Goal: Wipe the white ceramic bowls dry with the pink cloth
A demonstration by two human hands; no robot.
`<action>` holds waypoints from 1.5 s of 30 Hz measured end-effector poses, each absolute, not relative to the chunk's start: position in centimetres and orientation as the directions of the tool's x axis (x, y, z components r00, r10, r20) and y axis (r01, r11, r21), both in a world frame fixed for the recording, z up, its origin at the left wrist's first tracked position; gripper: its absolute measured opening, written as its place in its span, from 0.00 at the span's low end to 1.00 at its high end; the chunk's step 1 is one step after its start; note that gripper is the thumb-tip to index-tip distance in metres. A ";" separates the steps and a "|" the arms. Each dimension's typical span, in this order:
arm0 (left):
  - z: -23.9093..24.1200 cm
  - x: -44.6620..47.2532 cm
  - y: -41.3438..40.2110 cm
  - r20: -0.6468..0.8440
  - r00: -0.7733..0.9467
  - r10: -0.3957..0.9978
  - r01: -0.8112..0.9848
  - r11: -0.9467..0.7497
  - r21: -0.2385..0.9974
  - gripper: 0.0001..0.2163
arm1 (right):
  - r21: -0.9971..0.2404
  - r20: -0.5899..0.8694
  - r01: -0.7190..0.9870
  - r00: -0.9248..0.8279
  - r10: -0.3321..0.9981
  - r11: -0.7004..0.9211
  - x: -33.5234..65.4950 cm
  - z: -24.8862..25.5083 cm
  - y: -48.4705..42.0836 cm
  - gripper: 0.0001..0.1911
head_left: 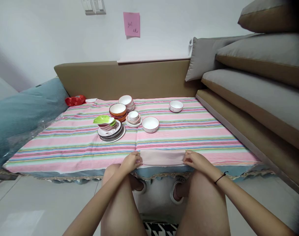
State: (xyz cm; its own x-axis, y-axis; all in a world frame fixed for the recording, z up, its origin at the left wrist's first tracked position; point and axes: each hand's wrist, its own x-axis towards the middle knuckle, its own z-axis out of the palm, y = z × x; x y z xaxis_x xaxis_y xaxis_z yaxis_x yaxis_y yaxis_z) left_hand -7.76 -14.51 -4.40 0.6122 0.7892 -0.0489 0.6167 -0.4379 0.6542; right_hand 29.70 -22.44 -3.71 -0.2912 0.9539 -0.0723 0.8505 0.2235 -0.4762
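Observation:
A pink striped cloth (pixel 189 131) covers a low table. At its near edge a strip of the cloth is folded back, showing a plain pink underside (pixel 161 157). My left hand (pixel 131 162) pinches the left end of that fold, fingers closed. At the right end, my right hand (pixel 195 160) pinches it the same way. A black band circles my right wrist. My bare knees show below both hands.
Dishes stand mid-table: a plate stack (pixel 111 131) under a green dish (pixel 104 120), an orange bowl (pixel 117 110), small white cups (pixel 133 117), and white bowls (pixel 150 124) (pixel 176 106) (pixel 126 101). Sofa cushions (pixel 257 95) rise at the right, a teal cushion (pixel 21 114) lies left.

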 end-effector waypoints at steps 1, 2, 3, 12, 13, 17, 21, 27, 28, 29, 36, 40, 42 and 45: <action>-4.3 -7.7 -14.6 -0.051 0.610 0.790 0.620 -0.437 0.652 0.08 | -0.474 -0.072 0.852 -0.290 0.954 0.223 29.7 -3.9 -22.4 0.07; -4.2 -7.5 -14.7 -0.045 0.604 0.796 0.626 -0.438 0.645 0.09 | -0.471 -0.072 0.854 -0.286 0.955 0.221 29.6 -3.9 -22.4 0.07; -4.0 -7.3 -14.7 -0.028 0.590 0.807 0.637 -0.444 0.631 0.09 | -0.467 -0.064 0.858 -0.275 0.959 0.215 29.5 -4.0 -22.3 0.07; -3.0 -2.6 -10.7 -0.018 0.533 0.846 0.717 -0.441 0.540 0.08 | -0.583 -0.024 0.804 -0.156 0.987 0.113 27.7 -3.3 -17.9 0.12; -3.2 -2.4 -10.2 -0.046 0.542 0.839 0.717 -0.433 0.546 0.07 | -0.597 -0.063 0.796 -0.178 0.982 0.106 27.7 -3.4 -17.4 0.13; -3.8 -2.0 -9.1 -0.120 0.558 0.821 0.725 -0.412 0.552 0.05 | -0.636 -0.151 0.766 -0.233 0.961 0.086 28.3 -4.1 -16.4 0.14; -3.8 -2.0 -9.0 -0.150 0.572 0.807 0.720 -0.406 0.563 0.03 | -0.657 -0.169 0.748 -0.271 0.948 0.097 28.8 -4.3 -16.1 0.13; -0.7 -2.5 -8.0 -0.117 0.603 0.789 0.669 -0.420 0.614 0.05 | -0.675 -0.106 0.721 -0.307 0.946 0.158 29.3 -0.8 -15.1 0.14; 0.3 -2.6 -7.7 -0.091 0.596 0.798 0.665 -0.427 0.612 0.06 | -0.672 -0.083 0.721 -0.302 0.950 0.170 29.5 0.3 -14.8 0.14; 1.2 -2.7 -7.3 -0.057 0.585 0.809 0.664 -0.438 0.606 0.06 | -0.666 -0.052 0.723 -0.288 0.956 0.182 29.6 1.4 -14.5 0.14; 1.9 -2.7 -7.5 0.153 0.503 0.851 0.713 -0.509 0.482 0.07 | -0.360 0.302 0.856 -0.269 0.915 0.371 29.1 2.4 -14.5 0.09; -2.3 -3.2 -11.4 0.056 0.564 0.824 0.742 -0.536 0.403 0.06 | -0.315 0.240 0.873 -0.307 0.921 0.373 27.8 -3.0 -17.8 0.14; -3.9 -3.3 -13.6 0.042 0.561 0.826 0.758 -0.534 0.373 0.05 | -0.309 0.243 0.880 -0.294 0.924 0.361 27.1 -5.4 -19.4 0.21; -5.1 -2.0 -15.7 0.093 0.526 0.845 0.783 -0.524 0.335 0.08 | -0.309 0.289 0.892 -0.242 0.926 0.330 25.4 -7.5 -20.3 0.25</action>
